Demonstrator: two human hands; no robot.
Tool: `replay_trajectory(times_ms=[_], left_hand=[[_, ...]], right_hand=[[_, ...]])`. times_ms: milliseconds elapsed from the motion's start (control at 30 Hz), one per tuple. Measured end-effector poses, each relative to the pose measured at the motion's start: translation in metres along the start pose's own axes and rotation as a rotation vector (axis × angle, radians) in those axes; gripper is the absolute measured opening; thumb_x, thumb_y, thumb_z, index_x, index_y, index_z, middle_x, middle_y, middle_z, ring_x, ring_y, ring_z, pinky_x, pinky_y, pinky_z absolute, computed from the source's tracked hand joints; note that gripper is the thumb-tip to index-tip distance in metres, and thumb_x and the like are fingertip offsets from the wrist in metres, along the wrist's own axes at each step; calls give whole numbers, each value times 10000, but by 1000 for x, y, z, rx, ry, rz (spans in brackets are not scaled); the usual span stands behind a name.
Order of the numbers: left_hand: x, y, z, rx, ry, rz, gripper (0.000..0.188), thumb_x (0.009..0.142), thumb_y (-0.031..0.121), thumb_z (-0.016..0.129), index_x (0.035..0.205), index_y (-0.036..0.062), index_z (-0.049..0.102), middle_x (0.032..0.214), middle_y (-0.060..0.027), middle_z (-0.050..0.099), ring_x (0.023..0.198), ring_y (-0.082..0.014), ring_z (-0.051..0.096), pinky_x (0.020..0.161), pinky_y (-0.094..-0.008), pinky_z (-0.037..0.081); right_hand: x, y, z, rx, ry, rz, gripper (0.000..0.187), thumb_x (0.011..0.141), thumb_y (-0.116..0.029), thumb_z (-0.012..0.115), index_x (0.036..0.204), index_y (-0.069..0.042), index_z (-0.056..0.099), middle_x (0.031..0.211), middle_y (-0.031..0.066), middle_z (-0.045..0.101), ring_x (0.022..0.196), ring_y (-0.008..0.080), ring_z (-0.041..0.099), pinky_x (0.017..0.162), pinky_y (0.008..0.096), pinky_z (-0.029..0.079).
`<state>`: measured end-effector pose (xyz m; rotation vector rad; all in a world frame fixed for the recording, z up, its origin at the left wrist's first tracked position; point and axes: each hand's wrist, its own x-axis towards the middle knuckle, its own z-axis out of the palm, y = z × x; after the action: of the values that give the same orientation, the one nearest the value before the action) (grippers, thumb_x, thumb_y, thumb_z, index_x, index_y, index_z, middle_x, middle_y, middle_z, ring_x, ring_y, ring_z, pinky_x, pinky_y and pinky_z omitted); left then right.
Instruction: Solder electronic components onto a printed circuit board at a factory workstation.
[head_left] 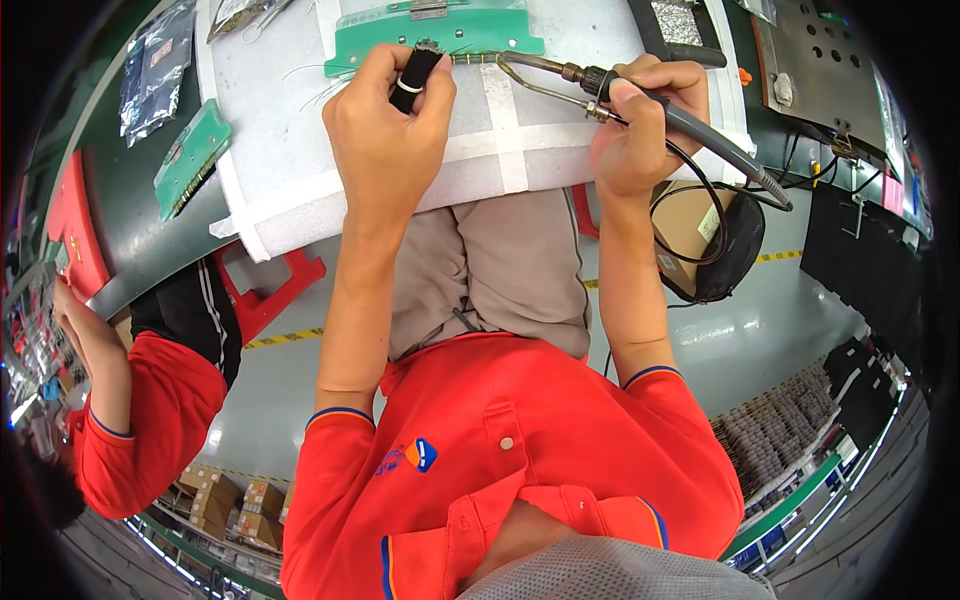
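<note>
My left hand (390, 130) is closed around a short black bundle (407, 92) with a white band and a frayed, silvery upper end. It is held at the lower edge of a green fixture plate (372, 42) with a metal clip (429, 9). A row of small gold-coloured pieces (475, 58) runs along that edge. Gripped in my right hand (645, 130) is a soldering iron (715, 138) with a grey handle and a thin bent feed tube. Its tip points left and reaches the right end of the row. Whether it touches is too small to tell.
A white padded work surface (560, 170) with tape strips lies under the hands. To the left are another green plate (193, 155) and a plastic bag (158, 70). A perforated metal box (820, 70) stands right. Another person's arm (105, 370) is at far left.
</note>
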<state>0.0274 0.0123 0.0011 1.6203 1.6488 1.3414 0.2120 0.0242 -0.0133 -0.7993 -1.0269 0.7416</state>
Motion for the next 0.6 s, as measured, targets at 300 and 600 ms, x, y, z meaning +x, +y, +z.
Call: replay_trajectory(times_ms=[300,600], left_hand=[[0,-5,1,-17,33,0,155,805,92,698,751,1,584,571,-30,578,479,-91,491,477,-253,389],[-1,-2,-2,38,37,-14,166,797,88,699,730,10,570,532,-13,542,475,-77,462,479,-241,377]], right_hand=[[0,-3,3,0,16,44,127,695,53,503,788,-9,445,633,48,445,547,99,373,533,224,338],[1,-1,1,39,15,52,129,697,56,498,795,-8,445,643,55,450,545,102,372,530,226,337]])
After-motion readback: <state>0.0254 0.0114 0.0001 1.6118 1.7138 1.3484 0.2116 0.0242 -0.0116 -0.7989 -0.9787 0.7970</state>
